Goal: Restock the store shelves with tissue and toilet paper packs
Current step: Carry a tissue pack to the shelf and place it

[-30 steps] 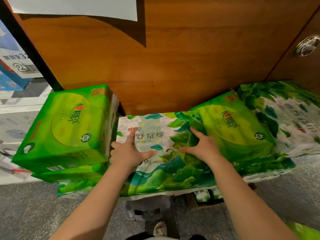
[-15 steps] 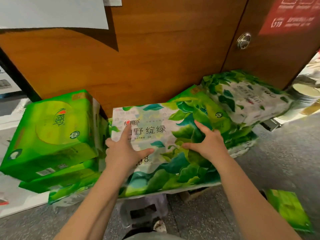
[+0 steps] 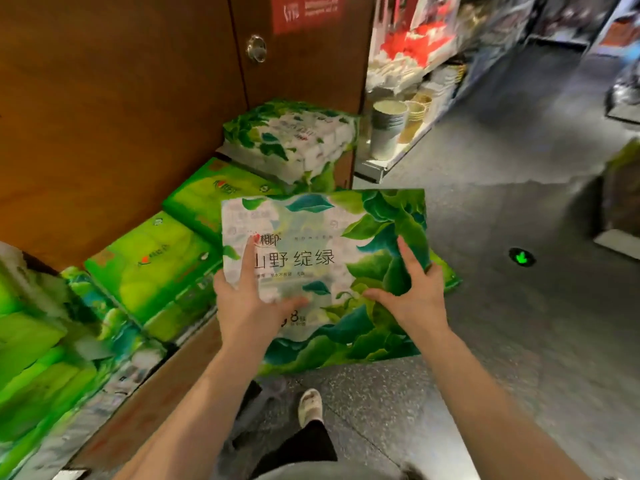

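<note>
In the head view, the person is holding a large tissue pack (image 3: 322, 271) out in front of the body, above the grey floor (image 3: 502, 323) and just to the right of the stacked goods. The pack is showing a white face with printed dark characters and a red mark near its upper left, while green and teal leaves are spreading across its right side and lower edge; a figure 8 is showing near the bottom. The left hand (image 3: 247, 306) is gripping the pack's left part, with its forefinger lying straight up the white face and its thumb pressing across the front. The right hand (image 3: 412, 296) is gripping the right part over the leaf print, fingers spread and thumb reaching inward. Bright green packs (image 3: 152, 268) are lying stacked against a brown wooden panel (image 3: 121, 116) on the left, and a white leaf-printed pack (image 3: 294, 140) is sitting on top further back. Pale buckets (image 3: 388, 129) are standing on a low shelf beyond. A shoe (image 3: 310, 407) is showing below the pack
</note>
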